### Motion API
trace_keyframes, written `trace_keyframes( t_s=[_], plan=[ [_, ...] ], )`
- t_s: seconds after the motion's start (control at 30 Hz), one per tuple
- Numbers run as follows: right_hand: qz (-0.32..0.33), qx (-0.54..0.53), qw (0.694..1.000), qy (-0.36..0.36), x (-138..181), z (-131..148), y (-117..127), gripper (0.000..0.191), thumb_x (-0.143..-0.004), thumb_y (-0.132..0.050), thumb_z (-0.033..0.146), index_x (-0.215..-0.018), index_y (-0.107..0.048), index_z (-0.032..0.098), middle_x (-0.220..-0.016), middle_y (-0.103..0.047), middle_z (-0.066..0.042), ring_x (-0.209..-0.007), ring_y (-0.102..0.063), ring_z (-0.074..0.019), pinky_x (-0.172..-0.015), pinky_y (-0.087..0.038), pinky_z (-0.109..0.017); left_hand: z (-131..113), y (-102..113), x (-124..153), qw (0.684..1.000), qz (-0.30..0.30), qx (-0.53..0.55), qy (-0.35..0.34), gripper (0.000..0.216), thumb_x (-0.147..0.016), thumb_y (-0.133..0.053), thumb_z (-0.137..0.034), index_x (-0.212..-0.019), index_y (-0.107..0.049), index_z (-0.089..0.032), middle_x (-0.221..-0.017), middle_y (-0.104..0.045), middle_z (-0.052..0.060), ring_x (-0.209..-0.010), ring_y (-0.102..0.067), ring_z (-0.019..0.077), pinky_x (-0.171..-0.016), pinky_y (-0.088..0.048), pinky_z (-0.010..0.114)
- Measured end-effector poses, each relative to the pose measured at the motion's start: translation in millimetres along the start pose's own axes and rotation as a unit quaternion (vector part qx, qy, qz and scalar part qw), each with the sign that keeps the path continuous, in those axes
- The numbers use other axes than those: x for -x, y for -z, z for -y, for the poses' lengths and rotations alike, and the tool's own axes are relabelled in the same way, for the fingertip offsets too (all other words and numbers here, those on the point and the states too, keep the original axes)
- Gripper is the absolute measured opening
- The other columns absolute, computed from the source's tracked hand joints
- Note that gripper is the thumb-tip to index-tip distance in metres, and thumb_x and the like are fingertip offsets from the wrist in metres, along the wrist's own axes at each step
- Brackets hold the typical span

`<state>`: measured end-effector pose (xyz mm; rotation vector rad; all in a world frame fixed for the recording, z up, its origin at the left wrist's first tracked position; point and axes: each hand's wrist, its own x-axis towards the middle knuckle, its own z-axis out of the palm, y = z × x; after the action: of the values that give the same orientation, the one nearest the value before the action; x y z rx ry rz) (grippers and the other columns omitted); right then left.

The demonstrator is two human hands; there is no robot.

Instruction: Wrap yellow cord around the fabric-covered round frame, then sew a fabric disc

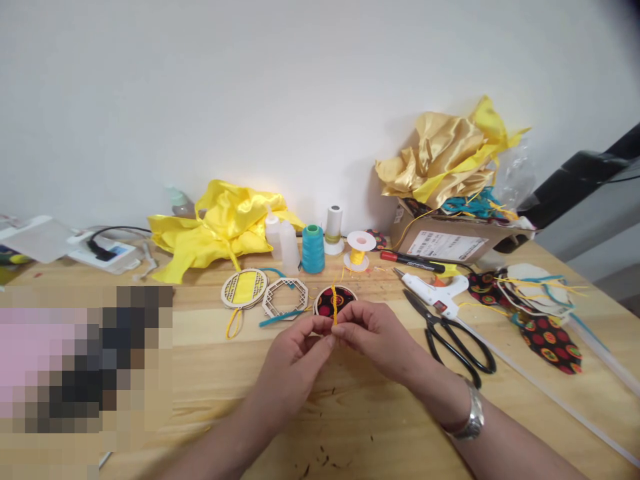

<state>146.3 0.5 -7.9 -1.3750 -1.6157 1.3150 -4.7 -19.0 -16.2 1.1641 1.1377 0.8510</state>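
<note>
My left hand (296,357) and my right hand (376,337) meet at the middle of the wooden table (210,387). Both pinch a thin yellow cord (334,308) that rises between their fingertips. The cord runs up over a round wooden frame with red-patterned black fabric (334,300), which lies just beyond my fingers. A silver watch (473,415) sits on my right wrist.
Two more wooden frames (245,288) (285,297) lie left of the round one. Behind stand a teal thread cone (313,249), white bottles (283,244), a small yellow spool (358,252) and yellow satin (220,227). At right lie black scissors (453,337), a glue gun (439,293), a cardboard box (450,241) and fabric pieces (545,333).
</note>
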Motion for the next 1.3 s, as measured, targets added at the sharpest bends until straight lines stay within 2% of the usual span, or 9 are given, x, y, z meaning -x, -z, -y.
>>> trace_keyframes(
  t_s=[0.07, 0.2, 0.3, 0.5, 0.77, 0.9, 1.0, 1.13, 1.3],
  plan=[
    [-0.001, 0.002, 1.0, 0.006, 0, 1, 0, 0.009, -0.072, -0.056, 0.018, -0.063, -0.056, 0.016, -0.056, -0.051, 0.003, -0.054, -0.041, -0.0086, -0.05, -0.032, -0.02, -3, 1, 0, 0.999, -0.006, -0.029, -0.017, 0.015, -0.076, -0.058, -0.027, -0.086, -0.068, -0.019, -0.077, -0.065, 0.0, -0.07, -0.053, 0.0138, -0.059, -0.039, 0.021],
    [0.0, -0.021, 1.0, -0.001, -1, 2, 1, 0.009, -0.071, -0.056, 0.018, -0.062, -0.057, 0.016, -0.054, -0.052, 0.004, -0.052, -0.041, -0.008, -0.049, -0.032, -0.02, -6, 3, -2, 0.998, -0.028, -0.055, 0.009, 0.015, -0.074, -0.059, -0.029, -0.074, -0.068, -0.017, -0.06, -0.056, -0.003, -0.052, -0.042, 0.0091, -0.047, -0.03, 0.019],
    [0.004, -0.052, 0.998, -0.017, -1, 1, 1, 0.008, -0.069, -0.059, 0.02, -0.062, -0.058, 0.016, -0.052, -0.05, 0.004, -0.048, -0.039, -0.0071, -0.045, -0.03, -0.019, -5, 4, -3, 0.999, -0.025, -0.011, 0.041, 0.015, -0.073, -0.062, -0.03, -0.071, -0.066, -0.016, -0.055, -0.051, -0.004, -0.043, -0.033, 0.0059, -0.041, -0.022, 0.019],
    [0.047, -0.131, 0.988, -0.067, -1, 0, 3, 0.013, -0.067, -0.061, 0.026, -0.063, -0.055, 0.016, -0.048, -0.051, 0.005, -0.04, -0.037, -0.005, -0.039, -0.028, -0.018, -3, 5, -5, 0.995, 0.005, 0.08, 0.064, 0.012, -0.069, -0.067, -0.027, -0.067, -0.066, -0.015, -0.057, -0.055, -0.003, -0.041, -0.033, 0.0038, -0.04, -0.023, 0.017],
    [0.054, -0.147, 0.986, -0.062, -1, -1, 1, 0.016, -0.068, -0.063, 0.028, -0.063, -0.054, 0.016, -0.049, -0.052, 0.005, -0.04, -0.036, -0.0048, -0.04, -0.026, -0.018, -6, 4, -3, 0.993, 0.004, 0.091, 0.072, 0.013, -0.069, -0.067, -0.027, -0.065, -0.066, -0.015, -0.054, -0.056, -0.004, -0.039, -0.029, 0.0027, -0.038, -0.017, 0.018],
    [0.039, -0.075, 0.996, -0.011, 0, 1, 3, 0.016, -0.076, -0.057, 0.03, -0.067, -0.057, 0.016, -0.051, -0.049, 0.005, -0.046, -0.038, -0.0068, -0.045, -0.029, -0.02, -7, 4, -3, 0.994, -0.021, 0.09, 0.065, 0.016, -0.068, -0.067, -0.028, -0.06, -0.063, -0.015, -0.05, -0.053, -0.005, -0.037, -0.026, 0.0028, -0.038, -0.016, 0.018],
    [0.019, 0.05, 0.997, 0.05, 3, 2, 6, 0.019, -0.083, -0.049, 0.029, -0.072, -0.061, 0.017, -0.063, -0.057, 0.002, -0.059, -0.046, -0.0101, -0.055, -0.034, -0.022, -5, 6, -4, 0.994, -0.05, 0.087, 0.053, 0.015, -0.069, -0.067, -0.031, -0.065, -0.066, -0.016, -0.053, -0.056, -0.005, -0.039, -0.027, 0.0034, -0.039, -0.018, 0.018],
    [-0.031, 0.202, 0.975, 0.09, 6, 2, 8, 0.024, -0.085, -0.049, 0.031, -0.067, -0.057, 0.019, -0.062, -0.057, 0.001, -0.058, -0.046, -0.0117, -0.054, -0.03, -0.024, -3, 7, -6, 0.995, -0.076, 0.058, 0.036, 0.018, -0.069, -0.067, -0.034, -0.069, -0.068, -0.016, -0.054, -0.057, -0.004, -0.039, -0.027, 0.004, -0.039, -0.018, 0.019],
    [-0.07, 0.268, 0.952, 0.131, 14, 8, 3, 0.025, -0.089, -0.043, 0.033, -0.073, -0.057, 0.019, -0.064, -0.059, 0.0, -0.056, -0.048, -0.0116, -0.051, -0.028, -0.025, -3, 8, -6, 0.993, -0.09, 0.066, 0.036, 0.019, -0.07, -0.065, -0.034, -0.068, -0.067, -0.015, -0.057, -0.059, -0.003, -0.038, -0.025, 0.0032, -0.038, -0.016, 0.019]
  ],
)
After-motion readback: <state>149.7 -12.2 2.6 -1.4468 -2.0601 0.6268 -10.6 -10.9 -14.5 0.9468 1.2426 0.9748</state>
